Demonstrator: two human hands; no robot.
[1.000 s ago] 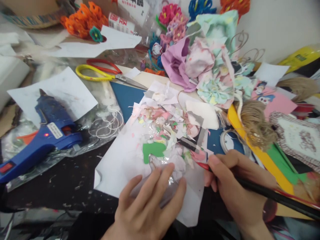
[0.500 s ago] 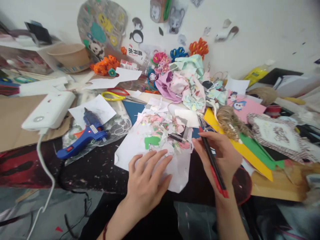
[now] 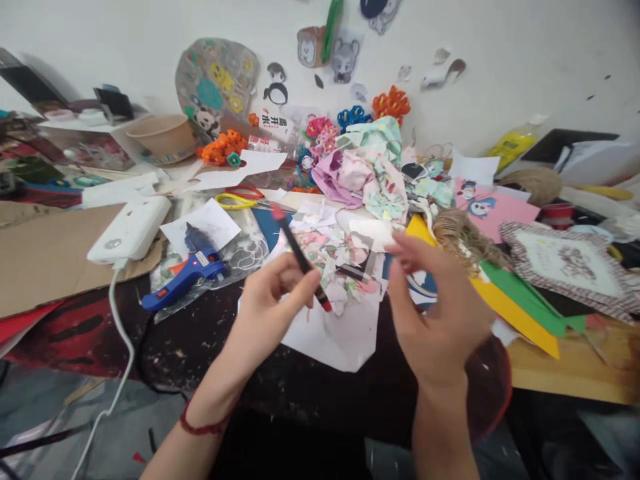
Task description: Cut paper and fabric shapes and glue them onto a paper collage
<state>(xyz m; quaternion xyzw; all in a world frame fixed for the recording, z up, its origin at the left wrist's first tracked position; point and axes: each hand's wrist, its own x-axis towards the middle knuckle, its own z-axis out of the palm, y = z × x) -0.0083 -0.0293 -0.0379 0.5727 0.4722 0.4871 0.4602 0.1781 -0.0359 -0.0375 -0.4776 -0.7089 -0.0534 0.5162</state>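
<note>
A black pen with red ends is pinched between the thumb and fingers of my left hand. It is held tilted over a white sheet of paper covered with small paper scraps. To the right of the sheet, my right hand is raised and somewhat blurred. A gap shows between its thumb and index finger, with nothing visible in it. The left hand hides part of the sheet and its scraps.
On the left lie a blue glue gun, a white power strip with a cable, and cardboard. Yellow-handled scissors and crumpled fabric are behind the sheet. Twine and a fabric-edged frame are at right.
The pen has passed from my right hand to my left. My left hand has lifted off the paper and closed on it; my right hand has let go. The view has shifted slightly.
</note>
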